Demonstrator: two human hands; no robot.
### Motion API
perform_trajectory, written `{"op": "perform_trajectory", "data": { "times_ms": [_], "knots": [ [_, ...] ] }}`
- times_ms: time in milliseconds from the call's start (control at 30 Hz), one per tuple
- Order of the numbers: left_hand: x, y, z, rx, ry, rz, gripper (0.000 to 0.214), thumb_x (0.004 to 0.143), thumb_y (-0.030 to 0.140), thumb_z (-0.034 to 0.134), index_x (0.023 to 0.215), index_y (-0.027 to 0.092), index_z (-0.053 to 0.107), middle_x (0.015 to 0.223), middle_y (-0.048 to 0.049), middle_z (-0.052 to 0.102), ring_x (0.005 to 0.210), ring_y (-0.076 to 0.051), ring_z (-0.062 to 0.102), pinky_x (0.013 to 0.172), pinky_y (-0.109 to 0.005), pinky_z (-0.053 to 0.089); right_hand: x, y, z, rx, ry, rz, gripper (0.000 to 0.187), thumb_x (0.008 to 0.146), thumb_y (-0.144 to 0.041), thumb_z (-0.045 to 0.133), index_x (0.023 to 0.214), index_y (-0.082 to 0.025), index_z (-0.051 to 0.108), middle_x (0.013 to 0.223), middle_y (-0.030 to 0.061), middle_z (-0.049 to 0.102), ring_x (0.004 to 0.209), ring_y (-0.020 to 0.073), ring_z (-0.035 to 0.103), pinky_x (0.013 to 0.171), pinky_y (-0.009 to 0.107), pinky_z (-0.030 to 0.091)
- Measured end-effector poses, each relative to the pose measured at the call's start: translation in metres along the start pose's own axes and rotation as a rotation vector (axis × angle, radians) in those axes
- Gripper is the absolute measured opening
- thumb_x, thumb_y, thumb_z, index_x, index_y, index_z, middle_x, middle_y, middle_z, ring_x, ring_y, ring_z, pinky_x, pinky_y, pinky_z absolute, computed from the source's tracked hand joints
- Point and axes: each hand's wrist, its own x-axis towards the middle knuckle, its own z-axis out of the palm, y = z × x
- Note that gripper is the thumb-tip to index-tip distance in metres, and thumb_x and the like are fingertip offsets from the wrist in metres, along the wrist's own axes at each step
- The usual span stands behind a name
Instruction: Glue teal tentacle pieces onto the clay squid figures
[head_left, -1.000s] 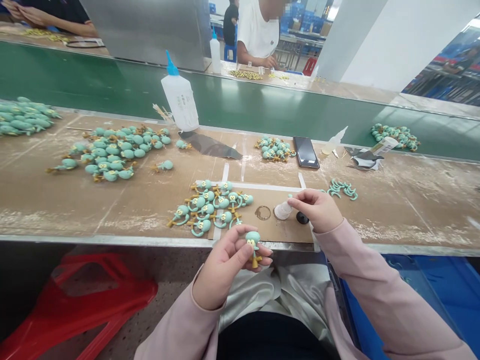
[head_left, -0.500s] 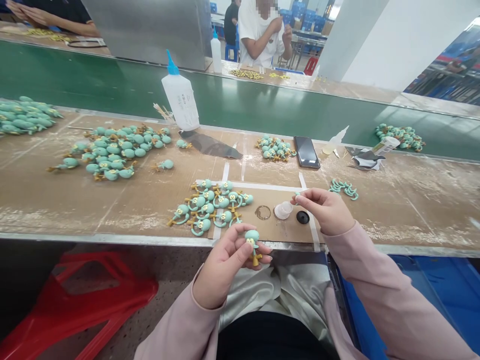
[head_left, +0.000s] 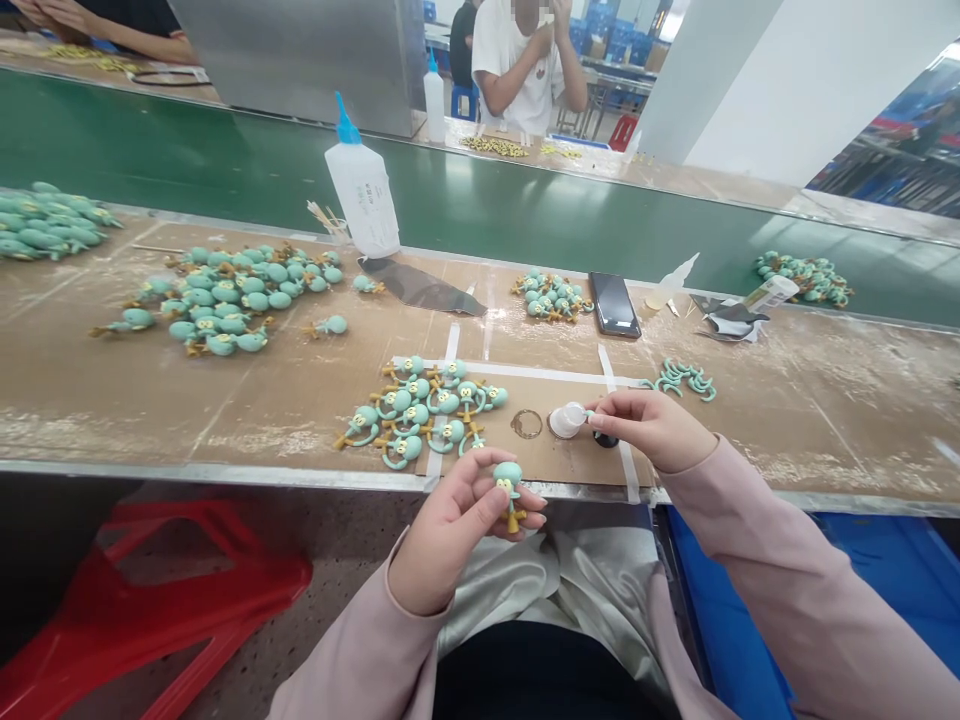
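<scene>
Mint-green figurine point(head_left: 508, 483), domed head, yellow eyes, mustard lower body, grasped by left hand point(head_left: 448, 530), lower centre, right hand point(head_left: 658, 430) pinching tiny green piece point(head_left: 589, 415), right of centre

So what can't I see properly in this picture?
In the head view:
The figure in the left hand: its back is turned away.
Small green piece: too tiny, partly covered by the right hand.
Black round thing: partly behind that hand.
Leftmost pile: cut off by the left edge.
Big bottle: writing too blurry.
</scene>
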Motion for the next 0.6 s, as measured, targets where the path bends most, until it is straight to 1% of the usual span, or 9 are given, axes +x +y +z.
{"op": "perform_trajectory", "data": {
  "times_ms": [167,400,500,533,600],
  "knots": [
    [0.0025,-0.0032,-0.0051,-0.010,-0.033,0.009,0.033,0.087,0.038,0.067,0.109,0.020,0.051,0.088,-0.0071,0.076,0.078,-0.020,0.074,0.065,-0.024,0.054,0.0014,0.0004,0.0004,-0.018,0.001,0.003,0.046,0.058,-0.061,0.078,0.061,-0.017,0.063,0.091,0.0117,0.073,0.093,0.0287,0.064,0.072,0.033,0.051],
    [0.0033,-0.0047,-0.0055,-0.024,-0.020,0.018,0.034,0.088,0.037,0.066,0.114,0.019,0.053,0.092,-0.0090,0.075,0.083,-0.021,0.074,0.070,-0.026,0.054,-0.0020,-0.0001,0.0003,-0.025,0.018,-0.021,0.048,0.062,-0.063,0.076,0.063,-0.017,0.062,0.093,0.0121,0.073,0.102,0.0301,0.065,0.081,0.035,0.050],
    [0.0042,-0.0072,-0.0056,-0.063,-0.031,0.061,0.032,0.087,0.037,0.066,0.111,0.020,0.054,0.093,-0.0087,0.075,0.087,-0.022,0.073,0.074,-0.028,0.054,-0.0041,-0.0012,0.0009,-0.032,0.018,-0.029,0.049,0.061,-0.064,0.076,0.062,-0.017,0.062,0.091,0.0126,0.073,0.107,0.0316,0.064,0.084,0.035,0.049],
    [0.0043,-0.0079,-0.0055,-0.069,-0.034,0.083,0.031,0.087,0.037,0.066,0.111,0.020,0.054,0.092,-0.0080,0.074,0.086,-0.021,0.072,0.073,-0.028,0.054,-0.0048,-0.0016,0.0007,-0.034,0.017,-0.029,0.050,0.061,-0.064,0.077,0.061,-0.017,0.062,0.090,0.0128,0.073,0.107,0.0323,0.063,0.084,0.036,0.049],
    [0.0040,-0.0084,-0.0045,-0.059,-0.030,0.130,0.032,0.087,0.038,0.066,0.111,0.020,0.055,0.087,-0.0060,0.072,0.078,-0.017,0.069,0.067,-0.025,0.052,-0.0068,-0.0030,-0.0008,-0.032,0.016,-0.029,0.051,0.060,-0.065,0.077,0.060,-0.016,0.062,0.091,0.0135,0.073,0.107,0.0335,0.063,0.085,0.037,0.049]
  ]
}}
